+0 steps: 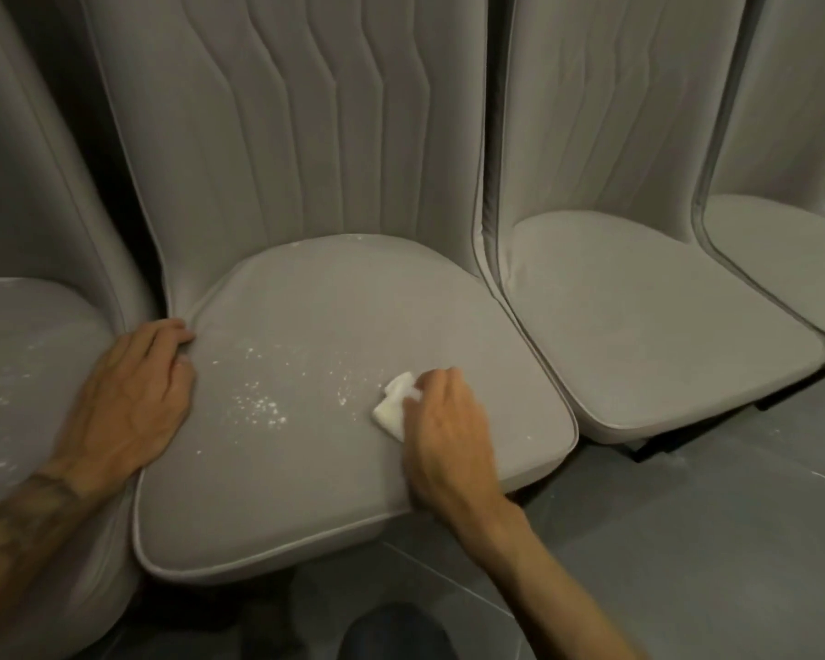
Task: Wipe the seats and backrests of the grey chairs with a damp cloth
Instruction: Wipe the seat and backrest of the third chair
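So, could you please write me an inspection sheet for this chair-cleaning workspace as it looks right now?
Surface: centre seat carries white specks left of the cloth.
Job's things: white cloth pressed on the centre seat; backrest ribbed; left seat also speckled; right seat looks cleaner.
Clutter: nothing seen.
Hands: right hand holds the cloth; left hand rests flat on the seat's left edge.
Cables: nothing seen.
Surroundings: grey tiled floor; chairs set side by side.
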Motion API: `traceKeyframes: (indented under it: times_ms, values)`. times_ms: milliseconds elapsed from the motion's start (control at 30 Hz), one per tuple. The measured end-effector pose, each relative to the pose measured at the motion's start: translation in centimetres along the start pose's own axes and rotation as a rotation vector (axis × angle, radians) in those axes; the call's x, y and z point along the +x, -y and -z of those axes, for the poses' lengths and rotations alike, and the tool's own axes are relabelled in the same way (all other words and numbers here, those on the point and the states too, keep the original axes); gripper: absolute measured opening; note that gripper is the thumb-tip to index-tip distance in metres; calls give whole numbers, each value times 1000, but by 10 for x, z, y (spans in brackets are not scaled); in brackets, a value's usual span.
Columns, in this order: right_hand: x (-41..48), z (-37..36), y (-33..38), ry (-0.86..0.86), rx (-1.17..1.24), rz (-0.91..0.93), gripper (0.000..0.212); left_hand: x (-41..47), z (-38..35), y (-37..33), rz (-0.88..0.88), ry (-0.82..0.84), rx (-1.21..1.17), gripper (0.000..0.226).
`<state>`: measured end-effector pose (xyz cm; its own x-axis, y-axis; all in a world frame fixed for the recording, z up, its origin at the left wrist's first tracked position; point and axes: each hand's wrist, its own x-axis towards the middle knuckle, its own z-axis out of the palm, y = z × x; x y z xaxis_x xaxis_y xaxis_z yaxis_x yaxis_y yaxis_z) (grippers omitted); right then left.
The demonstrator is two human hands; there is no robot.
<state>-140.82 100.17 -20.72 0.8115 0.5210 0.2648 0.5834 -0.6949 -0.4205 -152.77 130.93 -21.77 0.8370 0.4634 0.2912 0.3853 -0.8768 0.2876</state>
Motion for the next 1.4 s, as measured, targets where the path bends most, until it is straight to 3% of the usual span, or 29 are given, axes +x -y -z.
traceKeyframes:
  times_ms: [100,200,267,367,467,567,633,800,900,967,1067,1200,1400]
  values:
    - [9,16,-25,20,-32,64,21,-1,1,0,12,4,-1,45]
    - [16,29,-55,-77,-79,-151,16,-2,3,0,15,14,-3,44]
    - [9,18,-32,-149,-99,-200,12,-1,4,-3,12,6,-5,42]
    - [-4,-9,17,-85,0,-30,13,0,3,-4,14,-15,-2,39]
    - [2,4,-2,-33,-47,72,12,-1,1,0,-1,-22,14,39]
    - [8,26,-49,-98,-223,-95,11,0,0,0,-9,-28,18,37]
    - [5,20,-38,-176,-180,-206,9,0,0,0,0,-29,21,33]
    - [-4,-13,20,-60,-11,3,8,1,-1,-1,3,-24,-3,31]
    - [6,11,-10,-79,-159,44,6,-1,0,1,-10,-1,-18,35]
    - [6,27,-35,-145,-235,-81,14,-2,3,1,-10,5,-29,35]
    - [-8,19,-11,-219,-191,-288,6,-1,6,-3,-4,-13,-43,30]
    - [-25,-22,50,-113,-100,-42,4,-3,5,-2,-4,-4,-40,30]
    - [17,-9,15,-179,-138,-144,7,-2,14,0,-37,31,-9,38]
